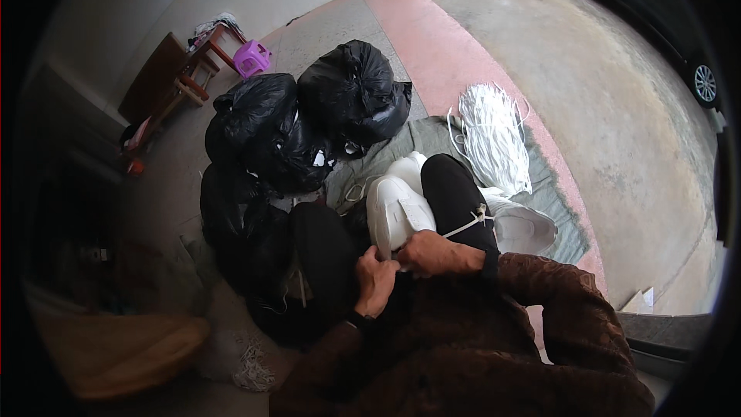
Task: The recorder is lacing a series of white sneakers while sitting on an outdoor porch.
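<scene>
A white shoe (392, 208) rests between my knees, its rounded toe pointing away from me. My left hand (376, 284) is closed on its near end, thumb and fingers pinched at the edge. Against the same end, my right hand (434, 253) is closed with the fingers curled under; what it grips is hidden. The fingertips of both hands nearly meet. A pale cord (471, 222) is tied around my right knee. Just behind the first shoe lies another white shoe (409, 170). Right of my right knee, a further white shoe (525, 228) shows its opening.
A bundle of white laces (494, 139) lies on a grey-green cloth (567, 216). Several stuffed black bags (347, 93) crowd the left and far side. Beyond them are a purple stool (251, 58) and wooden furniture (166, 81). A dark car (625, 8) stands far right.
</scene>
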The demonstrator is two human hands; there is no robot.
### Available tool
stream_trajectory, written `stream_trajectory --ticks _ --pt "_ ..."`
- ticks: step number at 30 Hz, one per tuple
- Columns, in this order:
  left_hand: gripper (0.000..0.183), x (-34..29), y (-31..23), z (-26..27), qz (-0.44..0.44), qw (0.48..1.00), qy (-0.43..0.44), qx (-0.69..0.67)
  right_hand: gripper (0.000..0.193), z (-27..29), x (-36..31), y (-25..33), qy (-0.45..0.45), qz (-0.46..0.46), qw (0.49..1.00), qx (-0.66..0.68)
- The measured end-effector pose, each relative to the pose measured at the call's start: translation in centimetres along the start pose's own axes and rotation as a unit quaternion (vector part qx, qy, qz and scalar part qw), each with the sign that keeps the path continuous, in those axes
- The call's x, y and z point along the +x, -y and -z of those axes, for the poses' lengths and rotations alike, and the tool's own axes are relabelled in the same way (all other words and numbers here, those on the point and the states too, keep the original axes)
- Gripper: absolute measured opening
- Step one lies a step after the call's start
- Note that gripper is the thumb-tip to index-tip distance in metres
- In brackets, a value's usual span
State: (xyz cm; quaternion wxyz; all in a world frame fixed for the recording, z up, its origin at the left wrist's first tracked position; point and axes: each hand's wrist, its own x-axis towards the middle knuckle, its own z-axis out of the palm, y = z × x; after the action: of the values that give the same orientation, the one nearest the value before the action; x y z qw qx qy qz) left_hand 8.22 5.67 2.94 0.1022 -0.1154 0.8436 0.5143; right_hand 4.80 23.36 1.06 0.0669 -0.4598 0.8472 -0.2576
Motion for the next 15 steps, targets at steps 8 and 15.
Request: stream_trajectory --ticks 8,15 --pt "0.007 -2.8 1.2 -1.2 0.113 0.956 0.041 -0.268 0.037 -1.3 -0.8 0.5 -0.006 -0.021 0.999 0.047" --pt "0.049 0.8 9.5 -3.1 0.174 0.829 0.073 -0.526 0.028 -1.3 -0.6 -0.9 -0.055 0.019 0.992 0.114"
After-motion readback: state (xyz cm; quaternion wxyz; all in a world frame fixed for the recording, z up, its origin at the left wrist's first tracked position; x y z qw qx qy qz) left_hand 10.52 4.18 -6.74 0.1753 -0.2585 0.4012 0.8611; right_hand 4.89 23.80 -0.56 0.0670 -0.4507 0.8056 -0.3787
